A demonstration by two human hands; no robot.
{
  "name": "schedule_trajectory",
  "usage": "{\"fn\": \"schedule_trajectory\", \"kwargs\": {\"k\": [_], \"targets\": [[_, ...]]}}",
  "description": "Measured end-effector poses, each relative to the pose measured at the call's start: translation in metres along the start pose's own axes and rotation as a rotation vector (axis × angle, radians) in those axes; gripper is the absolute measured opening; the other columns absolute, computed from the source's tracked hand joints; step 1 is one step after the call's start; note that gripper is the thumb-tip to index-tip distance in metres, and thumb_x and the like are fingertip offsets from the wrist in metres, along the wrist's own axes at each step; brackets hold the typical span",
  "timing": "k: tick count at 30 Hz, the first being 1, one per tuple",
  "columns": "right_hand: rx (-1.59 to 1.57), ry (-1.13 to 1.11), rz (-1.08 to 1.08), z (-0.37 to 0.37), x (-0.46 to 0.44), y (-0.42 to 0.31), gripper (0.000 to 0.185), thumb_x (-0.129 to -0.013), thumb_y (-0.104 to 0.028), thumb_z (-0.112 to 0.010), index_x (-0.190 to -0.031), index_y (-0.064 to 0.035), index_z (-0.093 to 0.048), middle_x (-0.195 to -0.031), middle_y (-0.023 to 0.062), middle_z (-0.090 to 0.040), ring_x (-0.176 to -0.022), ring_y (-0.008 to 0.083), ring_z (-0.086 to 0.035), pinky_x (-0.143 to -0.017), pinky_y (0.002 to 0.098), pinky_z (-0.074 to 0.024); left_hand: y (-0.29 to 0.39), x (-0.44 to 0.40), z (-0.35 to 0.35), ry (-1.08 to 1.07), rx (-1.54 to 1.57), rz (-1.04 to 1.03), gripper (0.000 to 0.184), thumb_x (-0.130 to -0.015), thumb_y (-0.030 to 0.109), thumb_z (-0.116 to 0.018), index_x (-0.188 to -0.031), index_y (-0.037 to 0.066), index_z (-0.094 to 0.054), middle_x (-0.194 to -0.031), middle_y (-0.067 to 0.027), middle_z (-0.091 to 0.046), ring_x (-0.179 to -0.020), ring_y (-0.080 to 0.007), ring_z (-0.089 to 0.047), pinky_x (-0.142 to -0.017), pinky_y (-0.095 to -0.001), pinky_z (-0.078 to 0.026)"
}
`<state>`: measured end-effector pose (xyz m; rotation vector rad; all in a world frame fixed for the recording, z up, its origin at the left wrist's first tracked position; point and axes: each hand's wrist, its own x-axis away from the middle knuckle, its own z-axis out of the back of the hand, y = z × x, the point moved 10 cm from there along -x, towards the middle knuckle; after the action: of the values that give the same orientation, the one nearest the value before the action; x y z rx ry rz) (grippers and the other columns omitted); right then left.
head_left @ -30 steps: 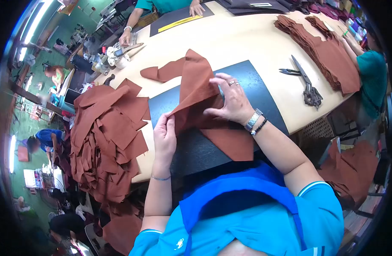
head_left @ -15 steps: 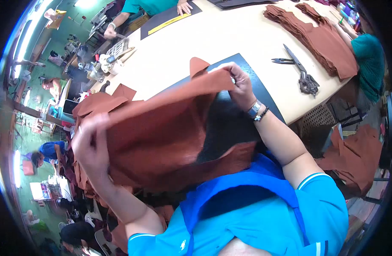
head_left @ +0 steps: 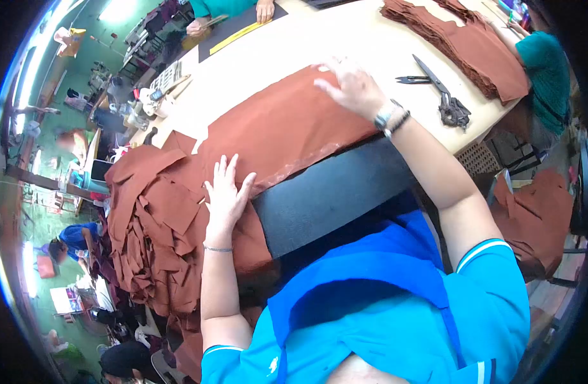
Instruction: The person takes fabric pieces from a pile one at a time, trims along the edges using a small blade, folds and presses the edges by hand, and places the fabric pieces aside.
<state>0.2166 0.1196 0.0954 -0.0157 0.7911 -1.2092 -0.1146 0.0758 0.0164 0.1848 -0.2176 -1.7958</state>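
Note:
A reddish-brown sheet of leather (head_left: 281, 128) lies spread across a black board (head_left: 332, 192) in front of me. My left hand (head_left: 228, 195) rests with spread fingers on the sheet's left end, near the edge facing me. Over its far right part is my right hand (head_left: 354, 93), fingers apart and a little blurred; I cannot tell whether it touches the leather. Neither hand grips anything. Against the left end of the sheet sits a heap of brown leather pieces (head_left: 156, 224).
Large dark scissors (head_left: 444, 96) and small thread snips (head_left: 413, 80) lie to the right. Beyond them is a stack of brown pieces (head_left: 460, 51) by a co-worker in green (head_left: 543, 70). Across the table, another person's hands are at a yellow ruler (head_left: 233, 38). Brushes and pots (head_left: 156, 102) stand at left.
The leather sheet was held up and partly folded between both hands; now it lies flat on the board. Both hands have let go and opened, the left moving right, the right slightly farther away.

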Motion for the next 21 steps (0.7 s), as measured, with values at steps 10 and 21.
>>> {"fn": "schedule_trajectory", "kwargs": {"k": [10, 21], "targets": [[0.486, -0.118, 0.017, -0.043, 0.028, 0.029, 0.063, -0.096, -0.052, -0.053, -0.148, -0.0202, -0.042, -0.156, 0.0133, -0.035, -0.146, 0.0321, -0.029, -0.112, 0.0681, -0.0214, 0.005, 0.004, -0.008, 0.099, 0.010, 0.005, 0.083, -0.089, 0.057, -0.061, -0.154, 0.015, -0.031, -0.162, -0.0181, -0.021, -0.151, -0.0357, -0.016, -0.117, -0.0619, -0.014], [-0.157, -0.136, -0.468, -0.012, 0.049, 0.183, 0.078, -0.080, -0.023, -0.066, -0.147, 0.0035, -0.036, -0.118, 0.0199, -0.066, -0.111, 0.0286, -0.063, -0.098, 0.0369, -0.0485, 0.019, 0.042, 0.006, 0.189, 0.054, 0.069, 0.087, -0.086, 0.057, -0.067, -0.152, 0.010, -0.034, -0.158, -0.0228, -0.027, -0.146, -0.0366, -0.027, -0.117, -0.0540, -0.021]]}}
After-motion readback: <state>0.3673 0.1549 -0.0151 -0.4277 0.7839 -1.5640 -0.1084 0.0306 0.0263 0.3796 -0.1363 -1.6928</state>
